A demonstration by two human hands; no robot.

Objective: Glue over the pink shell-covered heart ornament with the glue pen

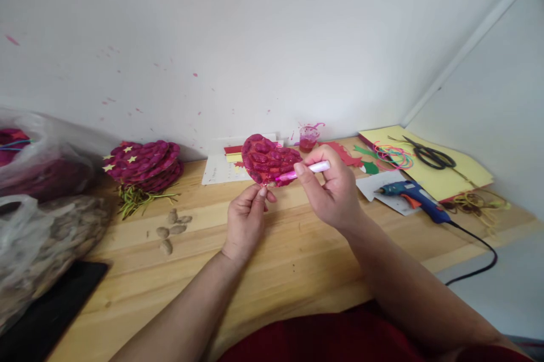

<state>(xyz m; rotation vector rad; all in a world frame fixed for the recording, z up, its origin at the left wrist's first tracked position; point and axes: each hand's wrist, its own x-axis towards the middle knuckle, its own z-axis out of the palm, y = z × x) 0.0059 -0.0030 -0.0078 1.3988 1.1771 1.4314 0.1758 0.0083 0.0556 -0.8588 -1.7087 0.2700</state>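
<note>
A heart-shaped craft piece [270, 159] covered in magenta-painted peanuts is held up above the table. My left hand [249, 214] pinches its lower tip between thumb and fingers. In my right hand [329, 186] is a paintbrush [318, 167] with a white handle and a pink-stained end. The brush tip touches or nearly touches the lower right part of the heart, where one spot near the tip looks pale. Behind my right hand stands a clear cup [308, 139] of pink paint, with drips on its rim.
Stacked magenta peanut hearts [148, 164] and loose peanuts [165, 231] lie left, beside a plastic bag of peanuts [63, 231]. To the right are a blue glue gun [414, 195] with a trailing cord, black scissors [431, 155], yellow paper [463, 166] and coloured cords [395, 156].
</note>
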